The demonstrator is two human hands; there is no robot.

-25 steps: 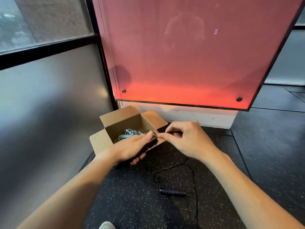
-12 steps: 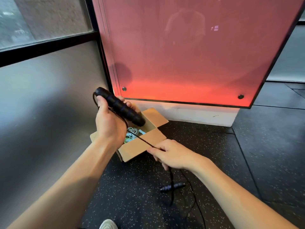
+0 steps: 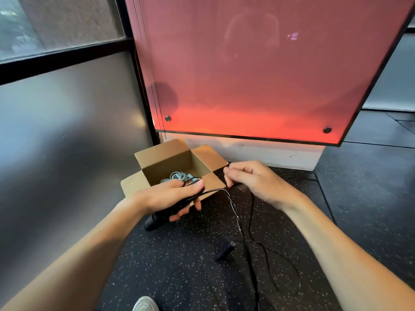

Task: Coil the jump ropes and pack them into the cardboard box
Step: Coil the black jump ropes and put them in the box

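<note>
I hold my left hand (image 3: 173, 196) low at frame centre, just in front of the cardboard box (image 3: 166, 158), so each loop of the black cord (image 3: 235, 212) should gather against the handle (image 3: 157, 218) close to where it gets packed. That grip is wrapped round the handle. My right hand (image 3: 253, 182), centre right, has a narrow grip pinching the cord, ready to feed slack. The other handle (image 3: 224, 251) lies on the floor at lower centre. A pale blue rope (image 3: 178, 177) sits coiled in the box.

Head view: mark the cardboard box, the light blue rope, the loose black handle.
cardboard box (image 3: 168, 167), head view, inner back wall.
light blue rope (image 3: 178, 176), head view, middle of coil.
loose black handle (image 3: 225, 251), head view, mid-shaft, on floor.
</note>
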